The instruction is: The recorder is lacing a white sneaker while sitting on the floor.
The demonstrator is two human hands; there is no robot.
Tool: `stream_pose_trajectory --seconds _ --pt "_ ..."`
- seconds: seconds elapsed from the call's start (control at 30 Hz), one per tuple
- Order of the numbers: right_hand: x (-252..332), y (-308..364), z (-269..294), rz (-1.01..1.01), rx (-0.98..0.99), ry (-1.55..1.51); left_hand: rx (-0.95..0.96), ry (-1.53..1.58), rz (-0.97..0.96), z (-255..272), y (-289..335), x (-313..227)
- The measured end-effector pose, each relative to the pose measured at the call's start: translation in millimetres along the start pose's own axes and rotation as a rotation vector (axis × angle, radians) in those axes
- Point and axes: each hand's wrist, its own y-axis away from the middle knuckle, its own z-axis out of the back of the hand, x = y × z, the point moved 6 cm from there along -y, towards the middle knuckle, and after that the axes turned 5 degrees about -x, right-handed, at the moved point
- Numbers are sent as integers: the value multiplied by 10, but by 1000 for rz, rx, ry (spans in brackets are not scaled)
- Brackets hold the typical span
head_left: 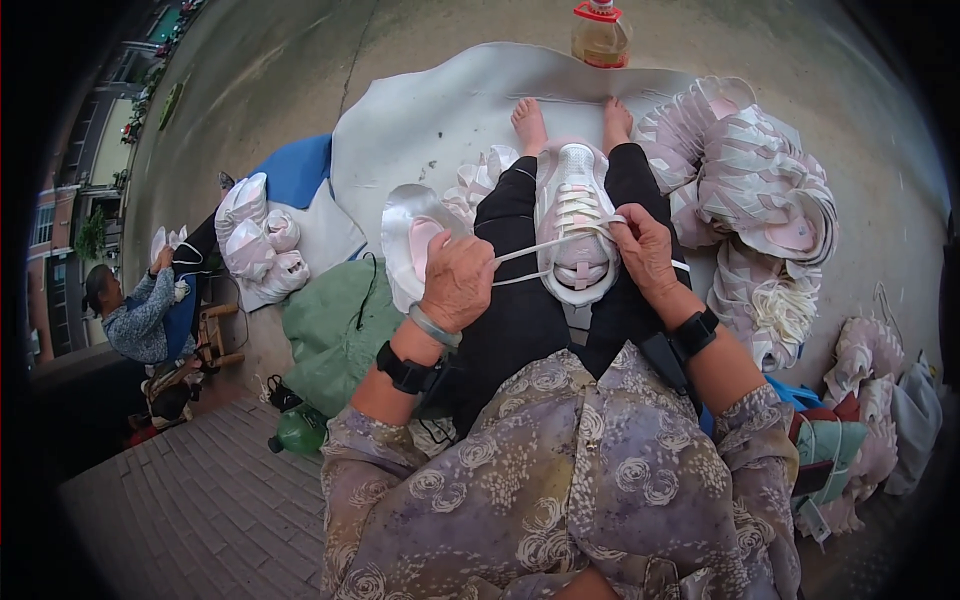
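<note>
Between my knees lies a white and pale pink sneaker upper (550,195), its toe pointing away from me. Cream shoelace (527,248) criss-crosses its front and runs out in two strands to the left. My left hand (455,282) is closed in a fist around these strands, holding them taut to the side of the upper. At the upper's right edge, my right hand (645,248) pinches the lace near the top eyelets. Another pale upper with a silvery edge (398,235) lies just beyond my left hand.
Stacked pink-white uppers (755,165) and a bundle of cream laces (785,308) lie to the right. A grey-white sheet (400,120) spreads under my feet, with a jug of yellowish liquid (600,42) behind. Green cloth (335,310) lies left; farther left sits another person (140,320).
</note>
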Motion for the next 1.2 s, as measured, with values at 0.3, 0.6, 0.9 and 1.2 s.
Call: stream_pose_trajectory --seconds 0.3,0.6,0.9,1.2 --pt "172 90 -22 252 -10 204 134 160 69 504 429 182" --pt "457 198 -10 389 68 350 36 -104 -87 578 652 -61" --pt "346 159 -66 454 110 663 -28 -198 -80 482 615 12" --pt "419 121 -110 403 269 700 -58 -375 -155 580 263 209"
